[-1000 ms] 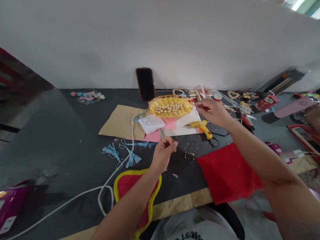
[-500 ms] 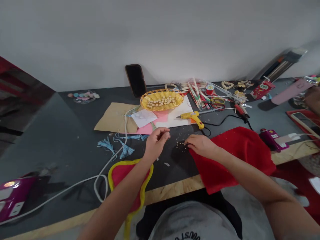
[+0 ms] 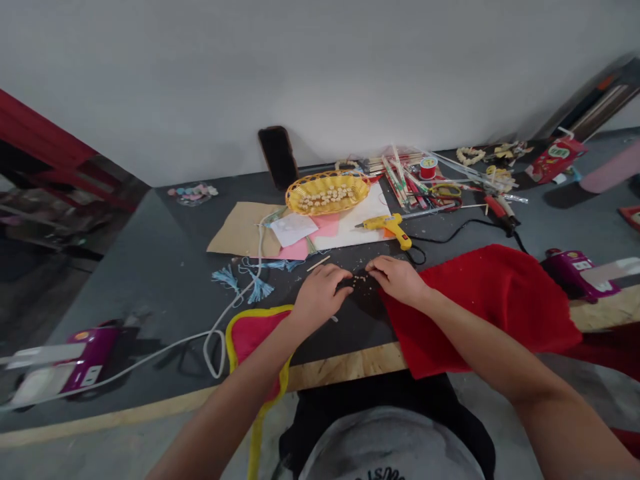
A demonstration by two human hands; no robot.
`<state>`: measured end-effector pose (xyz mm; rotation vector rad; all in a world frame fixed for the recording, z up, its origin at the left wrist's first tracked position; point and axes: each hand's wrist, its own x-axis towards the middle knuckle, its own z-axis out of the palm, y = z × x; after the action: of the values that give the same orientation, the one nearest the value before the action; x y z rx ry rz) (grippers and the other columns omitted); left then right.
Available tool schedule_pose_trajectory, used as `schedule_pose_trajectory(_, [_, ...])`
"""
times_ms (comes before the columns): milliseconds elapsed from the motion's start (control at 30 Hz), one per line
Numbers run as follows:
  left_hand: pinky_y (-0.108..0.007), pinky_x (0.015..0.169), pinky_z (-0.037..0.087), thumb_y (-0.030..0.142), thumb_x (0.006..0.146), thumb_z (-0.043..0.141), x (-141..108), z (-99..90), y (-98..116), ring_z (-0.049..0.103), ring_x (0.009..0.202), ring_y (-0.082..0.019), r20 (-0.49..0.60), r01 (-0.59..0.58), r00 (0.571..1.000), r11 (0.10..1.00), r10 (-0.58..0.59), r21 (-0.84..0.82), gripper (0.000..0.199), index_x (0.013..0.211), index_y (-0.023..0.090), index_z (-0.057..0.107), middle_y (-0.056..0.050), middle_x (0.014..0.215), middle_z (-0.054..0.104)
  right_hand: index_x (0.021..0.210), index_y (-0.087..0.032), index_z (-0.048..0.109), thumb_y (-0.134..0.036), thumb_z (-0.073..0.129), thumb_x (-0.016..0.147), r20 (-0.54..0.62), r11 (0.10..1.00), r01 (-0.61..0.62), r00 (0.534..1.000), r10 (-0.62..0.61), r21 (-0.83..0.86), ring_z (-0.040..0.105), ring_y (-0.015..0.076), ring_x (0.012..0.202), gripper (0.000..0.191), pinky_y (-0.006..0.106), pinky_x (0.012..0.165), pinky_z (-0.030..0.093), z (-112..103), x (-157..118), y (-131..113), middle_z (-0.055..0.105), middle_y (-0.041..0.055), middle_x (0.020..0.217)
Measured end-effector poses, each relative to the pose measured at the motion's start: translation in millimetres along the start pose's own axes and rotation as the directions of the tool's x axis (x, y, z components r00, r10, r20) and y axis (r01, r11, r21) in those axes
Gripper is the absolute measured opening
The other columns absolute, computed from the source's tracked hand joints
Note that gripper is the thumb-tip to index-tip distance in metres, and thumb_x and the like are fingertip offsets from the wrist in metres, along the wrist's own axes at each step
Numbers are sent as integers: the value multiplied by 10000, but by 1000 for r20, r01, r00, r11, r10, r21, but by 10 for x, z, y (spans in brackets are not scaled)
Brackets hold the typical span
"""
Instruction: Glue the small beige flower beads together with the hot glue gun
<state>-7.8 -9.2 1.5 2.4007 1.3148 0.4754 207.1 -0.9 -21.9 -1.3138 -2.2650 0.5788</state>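
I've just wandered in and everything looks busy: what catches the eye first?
Probably the red cloth, right of centre, draping over the front edge of the table. Next, the yellow basket of small pale pieces, near the black phone. Then left hand and right hand, flanking tiny pale bits.

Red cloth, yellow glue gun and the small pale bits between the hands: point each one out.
Red cloth (image 3: 493, 287): head view, on its flat upper face.
Yellow glue gun (image 3: 381, 223): head view, on the side of its body.
Small pale bits (image 3: 361, 279): head view, amid the loose cluster.
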Motion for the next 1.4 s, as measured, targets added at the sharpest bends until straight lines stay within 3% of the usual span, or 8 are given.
schedule_pose_trajectory(367, [-383,835,454,210,854,596,95,118,50,580,905,-242,37,15,999,992,-20,125,66,833,180,651,-82,918,643,956,-181,647,-125,507,906,-68,991,62,996,-54,120,664,189,928,159,295,818,509,26,-30,72,712,70,962])
schedule_pose_trajectory(567, [-351,826,425,189,839,571,150,24,53,574,862,-208,-13,129,991,969,-135,-211,111,775,184,660,-51,860,644,962,-188,645,-136,508,905,-128,979,77,990,-54,187,666,189,947,158,313,842,526,36,-26,64,712,71,971])
schedule_pose_trajectory(633, [-302,730,420,263,835,596,177,15,79,557,765,-172,9,234,964,837,-265,-494,117,797,185,674,-26,792,630,988,-198,633,-167,517,909,-215,960,105,975,-49,261,665,181,947,144,307,830,539,27,-25,35,703,79,1009])
schedule_pose_trajectory(700, [-257,612,378,367,799,658,203,36,118,495,633,-128,120,323,923,563,-367,-761,199,825,172,684,1,695,588,1013,-200,620,-196,537,909,-290,932,155,955,-57,326,665,167,911,133,290,793,552,13,-28,-3,692,84,1017])
schedule_pose_trajectory(800, [-226,554,329,436,672,790,231,94,171,421,564,-85,263,351,891,193,-370,-916,337,794,138,691,12,651,554,1010,-199,613,-224,559,912,-333,908,236,936,-116,346,659,160,872,115,281,778,554,-4,-38,-54,682,73,935])
schedule_pose_trajectory(1067, [-210,545,321,394,633,849,193,175,184,417,546,-66,363,356,881,-82,-304,-931,334,755,121,700,16,605,533,932,-186,619,-226,585,915,-413,899,292,899,-142,326,667,146,809,55,258,734,561,20,-40,-129,689,64,858])
schedule_pose_trajectory(1200, [-215,545,327,376,696,810,147,230,161,425,559,-70,302,307,907,-31,-294,-951,265,779,147,706,11,659,545,899,-191,623,-209,605,904,-415,903,261,904,-104,342,669,129,752,26,229,695,556,-4,-43,-177,696,47,820])
schedule_pose_trajectory(1400, [-257,784,420,284,835,690,100,223,114,555,843,-141,-8,115,965,451,-261,-885,84,825,208,724,-24,871,624,812,-188,557,-163,564,900,-375,920,242,920,-116,307,620,115,697,92,212,647,508,-61,-50,-227,649,37,760])
